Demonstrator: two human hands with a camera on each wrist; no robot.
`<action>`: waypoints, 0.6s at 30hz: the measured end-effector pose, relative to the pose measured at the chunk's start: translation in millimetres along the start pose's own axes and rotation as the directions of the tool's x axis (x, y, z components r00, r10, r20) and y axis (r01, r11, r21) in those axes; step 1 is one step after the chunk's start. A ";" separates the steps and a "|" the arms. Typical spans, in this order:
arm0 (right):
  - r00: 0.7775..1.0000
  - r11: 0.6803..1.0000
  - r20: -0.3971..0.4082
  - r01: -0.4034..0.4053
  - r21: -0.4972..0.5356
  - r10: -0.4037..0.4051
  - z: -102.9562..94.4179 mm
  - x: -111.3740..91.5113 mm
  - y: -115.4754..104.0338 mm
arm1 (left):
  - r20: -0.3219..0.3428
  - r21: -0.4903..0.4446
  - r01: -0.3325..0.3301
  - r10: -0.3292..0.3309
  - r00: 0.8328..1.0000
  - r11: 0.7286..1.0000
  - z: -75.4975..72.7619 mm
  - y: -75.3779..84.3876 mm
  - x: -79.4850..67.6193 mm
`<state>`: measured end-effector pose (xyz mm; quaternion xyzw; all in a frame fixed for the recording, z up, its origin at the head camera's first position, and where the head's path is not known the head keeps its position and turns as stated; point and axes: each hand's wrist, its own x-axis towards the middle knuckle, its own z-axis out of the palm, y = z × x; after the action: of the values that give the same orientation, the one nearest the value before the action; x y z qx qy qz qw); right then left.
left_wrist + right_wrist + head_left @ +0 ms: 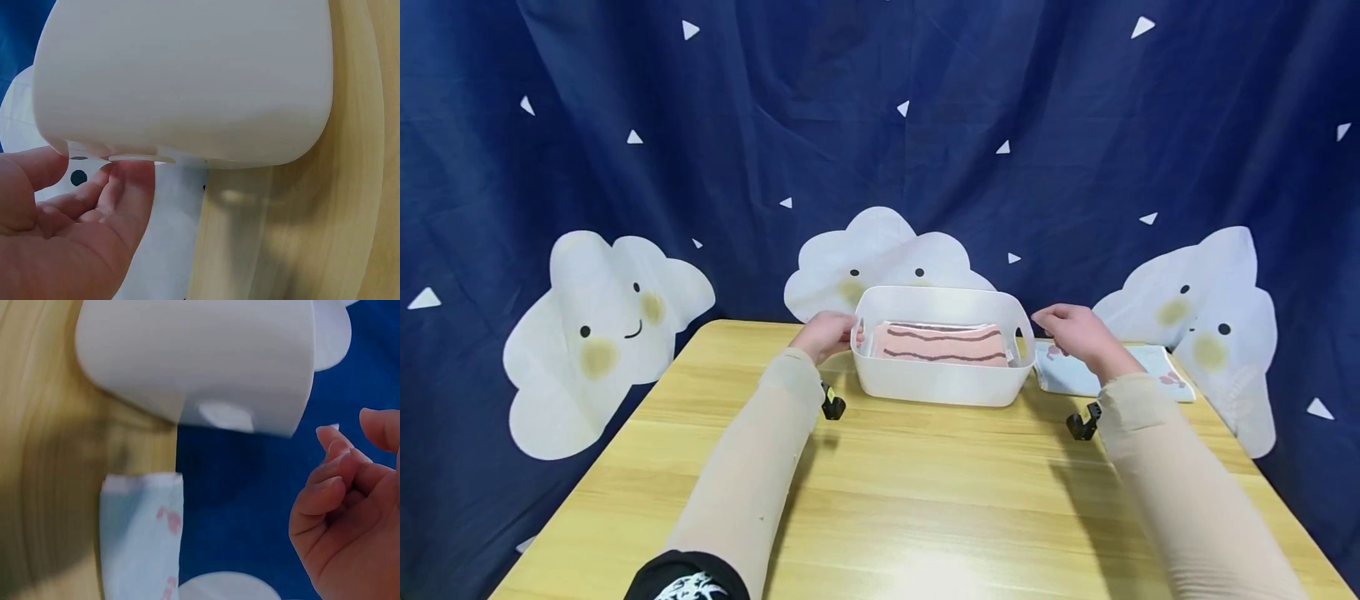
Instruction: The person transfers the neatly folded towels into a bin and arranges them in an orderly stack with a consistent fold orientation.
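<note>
One white oval plastic basket [936, 385] holds one pink rectangular cloth with dark wavy stripes [942, 347]. One folded pale-blue cloth with pink motifs [1058, 377] lies right of the basket. Of two hands, the left hand [825, 333] grips the basket's handle end, fingers curled in; the right hand [1081, 335], beside its opposite end, is loosely curled, holding nothing.

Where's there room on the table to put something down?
Lots of bare table in front of the white basket, between the left sleeve and right sleeve. More lies left of the left sleeve. It's crowded at the back: white basket, left hand, right hand, blue cloth.
</note>
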<state>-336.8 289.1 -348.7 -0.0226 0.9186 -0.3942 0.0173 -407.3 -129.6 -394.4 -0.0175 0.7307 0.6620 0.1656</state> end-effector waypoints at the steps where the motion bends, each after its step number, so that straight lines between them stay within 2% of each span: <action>1: 1.000 1.000 -0.002 0.003 -0.004 -0.003 -2.0 -1.5 4.2 | 0.005 -0.001 0.004 -0.004 1.000 1.000 -0.8 -0.8 0.6; 8: 1.000 1.000 0.022 -0.015 -0.016 0.015 -19.3 -14.4 32.5 | 0.013 -0.034 0.012 -0.011 1.000 0.999 -1.3 -1.8 -0.1; 13: 0.998 0.999 0.044 -0.050 -0.007 0.050 -28.4 -18.8 64.1 | 0.003 -0.043 0.023 -0.023 1.000 0.999 -0.4 -1.6 1.3; 15: 0.997 0.998 0.051 -0.054 -0.045 0.056 -30.2 -20.9 77.1 | 0.001 -0.049 0.027 -0.027 1.000 0.998 -0.1 -2.0 2.5; 18: 0.998 0.984 0.041 -0.034 -0.176 0.042 -30.4 -23.2 95.0 | -0.009 -0.041 0.031 -0.031 0.999 0.999 0.1 -3.1 4.3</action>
<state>-317.8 377.8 -396.4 -0.0154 0.9493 -0.3109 0.0430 -410.5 -129.1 -398.6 -0.0354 0.7176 0.6740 0.1719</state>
